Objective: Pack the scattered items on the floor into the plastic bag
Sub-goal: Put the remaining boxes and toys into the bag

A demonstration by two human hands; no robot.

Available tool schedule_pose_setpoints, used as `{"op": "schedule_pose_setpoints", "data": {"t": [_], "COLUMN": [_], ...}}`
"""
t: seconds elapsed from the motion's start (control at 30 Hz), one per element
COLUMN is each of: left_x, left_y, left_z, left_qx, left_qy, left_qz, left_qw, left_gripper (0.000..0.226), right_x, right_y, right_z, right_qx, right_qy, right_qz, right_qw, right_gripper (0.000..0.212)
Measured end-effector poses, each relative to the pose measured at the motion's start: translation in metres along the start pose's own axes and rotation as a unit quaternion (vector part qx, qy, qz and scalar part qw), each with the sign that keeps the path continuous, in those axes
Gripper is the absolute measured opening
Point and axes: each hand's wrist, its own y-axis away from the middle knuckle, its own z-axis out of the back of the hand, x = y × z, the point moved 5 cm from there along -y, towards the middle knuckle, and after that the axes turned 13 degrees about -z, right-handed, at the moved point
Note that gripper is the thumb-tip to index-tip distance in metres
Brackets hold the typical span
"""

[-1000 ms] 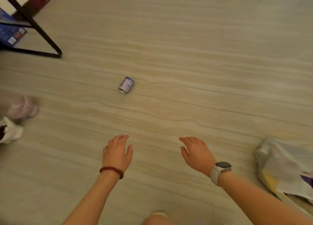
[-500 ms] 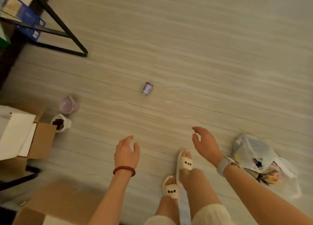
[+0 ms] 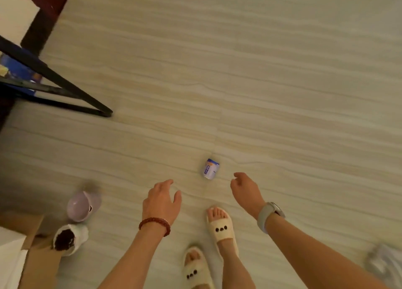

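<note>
A small white and blue can (image 3: 210,168) lies on its side on the pale striped floor. My left hand (image 3: 162,201) hovers below and to the left of it, fingers relaxed and holding nothing. My right hand (image 3: 245,192), with a grey watch on the wrist, hangs just right of the can, fingers loosely curled and empty. Neither hand touches the can. A blurred corner of the white plastic bag (image 3: 384,264) shows at the lower right edge. A lilac cup (image 3: 81,206) and a white cup with dark contents (image 3: 68,238) lie at the lower left.
A black metal frame leg (image 3: 65,86) slants across the upper left, with a blue box (image 3: 19,71) behind it. Cardboard boxes (image 3: 32,258) fill the lower left corner. My feet in cream slippers (image 3: 221,230) stand below the hands.
The view has shifted forward, so the can now sits close between my hands. The plastic bag has slid almost out of view at the lower right. Both hands stay empty.
</note>
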Motion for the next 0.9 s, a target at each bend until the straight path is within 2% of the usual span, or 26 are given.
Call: {"op": "schedule_pose_setpoints", "data": {"t": [0.13,0.23,0.4,0.5,0.67,0.8,0.9], "left_x": [0.069,0.118,0.175,0.187,0.133,0.04,-0.042], "left_y": [-0.087,-0.145,-0.219,-0.239,-0.234,-0.2,-0.166], "left_z": [-0.045,-0.089,-0.153,-0.176,-0.16,-0.118,-0.081], "left_qx": [0.026,0.041,0.053,0.077,0.091,0.107,0.097], "left_qy": [-0.034,-0.047,-0.069,-0.085,-0.105,-0.111,-0.106], "left_qz": [0.002,-0.004,-0.046,-0.066,-0.136,-0.24,-0.316], "left_qw": [0.999,0.998,0.995,0.991,0.981,0.958,0.938], "left_gripper": [0.045,0.046,0.045,0.044,0.041,0.04,0.039], "right_x": [0.008,-0.005,-0.027,-0.035,-0.041,-0.044,-0.053], "right_y": [-0.108,-0.187,-0.289,-0.314,-0.283,-0.202,-0.131], "right_z": [-0.079,-0.132,-0.206,-0.229,-0.211,-0.142,-0.073], "right_qx": [0.02,-0.009,-0.078,-0.1,-0.059,-0.067,-0.103], "right_qy": [-0.035,-0.08,-0.177,-0.246,-0.363,-0.411,-0.458], "right_qz": [-0.088,-0.149,-0.206,-0.219,-0.21,-0.169,-0.154], "right_qw": [0.995,0.986,0.959,0.939,0.906,0.893,0.869], "right_gripper": [0.044,0.05,0.074,0.07,0.047,0.041,0.042]}}
